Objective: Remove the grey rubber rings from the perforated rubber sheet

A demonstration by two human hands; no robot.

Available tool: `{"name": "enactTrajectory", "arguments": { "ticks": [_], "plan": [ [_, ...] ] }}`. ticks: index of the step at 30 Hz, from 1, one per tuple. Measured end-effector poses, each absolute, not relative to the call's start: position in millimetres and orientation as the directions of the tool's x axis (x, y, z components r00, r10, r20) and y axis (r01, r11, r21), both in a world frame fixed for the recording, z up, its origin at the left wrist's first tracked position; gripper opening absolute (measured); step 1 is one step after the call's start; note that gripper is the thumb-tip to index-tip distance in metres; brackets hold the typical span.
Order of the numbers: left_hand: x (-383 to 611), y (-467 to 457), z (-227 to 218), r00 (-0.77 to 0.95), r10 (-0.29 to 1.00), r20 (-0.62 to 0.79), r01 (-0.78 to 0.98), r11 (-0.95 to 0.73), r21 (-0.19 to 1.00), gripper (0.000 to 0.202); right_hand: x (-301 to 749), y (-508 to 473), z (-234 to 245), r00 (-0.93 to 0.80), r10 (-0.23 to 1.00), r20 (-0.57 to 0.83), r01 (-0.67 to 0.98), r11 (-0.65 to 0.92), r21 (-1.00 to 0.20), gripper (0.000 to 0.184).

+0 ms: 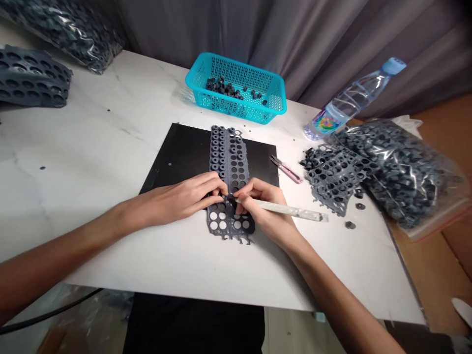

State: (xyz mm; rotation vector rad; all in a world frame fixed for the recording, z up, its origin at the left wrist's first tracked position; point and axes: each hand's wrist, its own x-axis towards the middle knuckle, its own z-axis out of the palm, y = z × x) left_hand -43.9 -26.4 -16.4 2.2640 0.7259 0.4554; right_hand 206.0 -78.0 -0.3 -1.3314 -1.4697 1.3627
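Observation:
A grey rubber sheet (239, 173) with rows of round holes lies lengthwise across a black board (191, 147). Small ring-shaped rubber parts still sit in many of its far and left places, while the near end shows open holes. My left hand (188, 196) is closed in a pinch at the sheet's left side; what is between the fingertips is hidden. In my right hand (269, 209) is a white pen-like tool (295, 211), gripped like a pencil. Its tip end points at the middle of the sheet, close to my left fingertips.
Behind the board stands a turquoise basket (236, 108) holding small dark parts. Pink-handled snips (287, 169) lie at right, near holed rubber scraps (328, 179), a full plastic bag (405, 172) and a bottle (350, 103). Another sheet (33, 78) and bag (73, 34) are far left.

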Motion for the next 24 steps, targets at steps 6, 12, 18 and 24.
{"name": "enactTrajectory", "arguments": {
  "ticks": [6, 12, 18, 24],
  "plan": [
    [-47.3, -25.2, -18.0, 0.787, 0.606, 0.116, 0.359, -0.603, 0.712, 0.018, 206.0, -75.5, -2.8, -0.223, 0.966, -0.132, 0.212, -0.084, -0.974, 0.003],
    [-44.5, -27.5, -12.1, 0.787, 0.608, 0.104, 0.371, -0.602, 0.708, 0.019, 206.2, -75.2, -5.0, -0.231, 0.963, -0.137, 0.258, -0.076, -0.963, 0.005],
    [-42.1, -27.5, -8.8, 0.772, 0.628, 0.103, 0.366, -0.571, 0.735, 0.019, 206.5, -75.7, -4.0, -0.244, 0.958, -0.148, 0.257, -0.083, -0.963, 0.005],
    [-41.0, -25.8, -7.1, 0.78, 0.621, 0.079, 0.364, -0.552, 0.75, 0.021, 205.3, -75.5, -3.8, -0.239, 0.961, -0.141, 0.254, -0.078, -0.964, 0.005]
  ]
}}
